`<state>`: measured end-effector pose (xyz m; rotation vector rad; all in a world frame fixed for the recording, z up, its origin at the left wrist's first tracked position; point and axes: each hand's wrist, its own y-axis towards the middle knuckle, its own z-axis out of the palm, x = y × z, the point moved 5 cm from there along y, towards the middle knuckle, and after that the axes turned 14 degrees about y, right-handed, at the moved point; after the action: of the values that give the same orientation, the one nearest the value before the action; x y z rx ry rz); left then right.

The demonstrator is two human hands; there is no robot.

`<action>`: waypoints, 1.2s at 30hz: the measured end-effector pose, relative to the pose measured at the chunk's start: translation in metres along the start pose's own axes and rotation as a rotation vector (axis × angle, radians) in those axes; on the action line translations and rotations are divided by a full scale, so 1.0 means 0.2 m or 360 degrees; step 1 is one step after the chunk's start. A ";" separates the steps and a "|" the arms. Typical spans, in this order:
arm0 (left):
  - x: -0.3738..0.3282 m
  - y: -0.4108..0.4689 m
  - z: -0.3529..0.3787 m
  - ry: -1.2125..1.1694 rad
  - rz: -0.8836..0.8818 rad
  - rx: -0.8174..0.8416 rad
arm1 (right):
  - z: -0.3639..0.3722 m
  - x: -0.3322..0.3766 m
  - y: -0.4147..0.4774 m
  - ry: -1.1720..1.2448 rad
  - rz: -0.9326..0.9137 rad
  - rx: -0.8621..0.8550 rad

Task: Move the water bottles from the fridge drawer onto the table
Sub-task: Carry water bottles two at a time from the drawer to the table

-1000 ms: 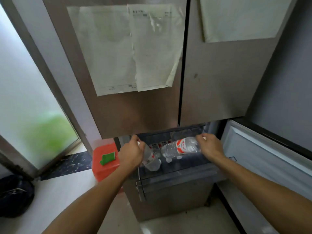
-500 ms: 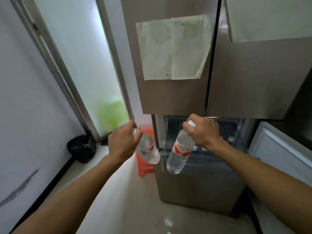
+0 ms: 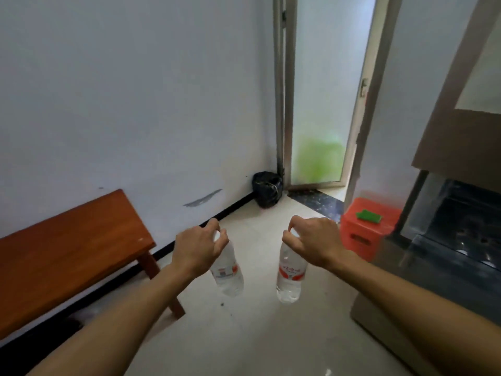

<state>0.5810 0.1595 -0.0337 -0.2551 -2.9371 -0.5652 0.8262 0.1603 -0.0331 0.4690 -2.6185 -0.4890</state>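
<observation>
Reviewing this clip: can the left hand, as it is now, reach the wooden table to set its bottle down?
Probably yes. The left hand grips its bottle by the cap, so the bottle hangs free. The wooden table stands just to the hand's left, and nothing visible lies between them.

You can't read any wording outright here. The left bottle (image 3: pixel 230 283), held in your left hand (image 3: pixel 198 246), has a white label (image 3: pixel 225 271) with a red edge and a small blue-grey block of print, too blurred to make out. The right bottle (image 3: pixel 288 290), in your right hand (image 3: pixel 314 240), has a red label (image 3: pixel 292 275) with red script on a white arc, its characters too small to tell. The sheet (image 3: pixel 481 88) on the fridge (image 3: pixel 447 137) shows you no legible print.
</observation>
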 end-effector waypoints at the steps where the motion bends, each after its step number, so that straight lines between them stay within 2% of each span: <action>1: 0.15 -0.07 0.00 0.0035 -0.0060 0.0008 | 0.07 0.14 0.05 0.0011 -0.0064 0.0029; 8: 1.17 -0.59 0.01 0.0198 -0.0335 0.0085 | 0.67 1.04 0.29 0.0175 -0.0281 0.0199; 13: 1.75 -0.90 0.01 0.0388 -0.0476 0.0197 | 0.99 1.63 0.44 0.0219 -0.0489 0.0252; 21: 2.50 -1.27 0.15 0.0402 -0.0869 0.0247 | 1.52 2.40 0.77 0.0337 -0.0833 0.0415; 28: 3.12 -1.40 0.26 0.0408 -0.1043 0.0437 | 2.07 3.05 1.10 0.0444 -0.1131 0.0589; 36: 3.78 -1.59 0.30 0.0429 -0.1316 0.0529 | 2.46 3.77 1.34 0.0443 -0.1262 0.0748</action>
<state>-0.2236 -0.0036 -0.0754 1.0150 -2.6964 -0.1465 -0.1105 0.2257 -0.0746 1.6186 -2.1763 -0.0074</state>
